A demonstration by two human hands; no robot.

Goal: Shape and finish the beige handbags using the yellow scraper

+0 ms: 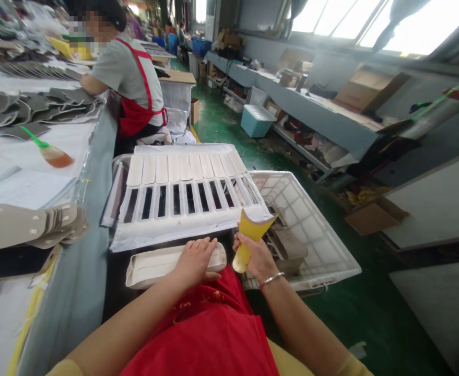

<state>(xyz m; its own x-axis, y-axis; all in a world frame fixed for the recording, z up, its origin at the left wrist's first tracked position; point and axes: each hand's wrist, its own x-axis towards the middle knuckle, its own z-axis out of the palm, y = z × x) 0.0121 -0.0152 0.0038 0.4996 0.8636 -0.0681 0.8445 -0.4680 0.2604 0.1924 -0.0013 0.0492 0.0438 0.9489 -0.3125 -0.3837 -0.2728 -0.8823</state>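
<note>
In the lower middle of the frame, the left hand (196, 260) is lying over the right part of a cream oblong piece (153, 267), its fingers stretching side by side toward the far edge; whether fingers and thumb are clamping it, I cannot tell. Just right of centre, the right hand (258, 257) is closing its fingers around a yellow flared sheet (250, 232), whose wide, concave-cut end is pointing up. Beyond the hands, mid-frame, a white slotted panel (159, 228) is bearing a row of pale rounded strips (185, 167) along its far side, with dark gaps showing in front of them. Right of centre, a white plastic crate (325, 256) is holding brownish pieces (287, 245). At the left, a stack of beige cut pieces (60, 222) is lying on the worktable (90, 235), and a green-nozzled bottle (55, 155) is resting farther up. In the upper left, a co-worker (135, 73) is sitting at that table, wearing a red apron
</note>
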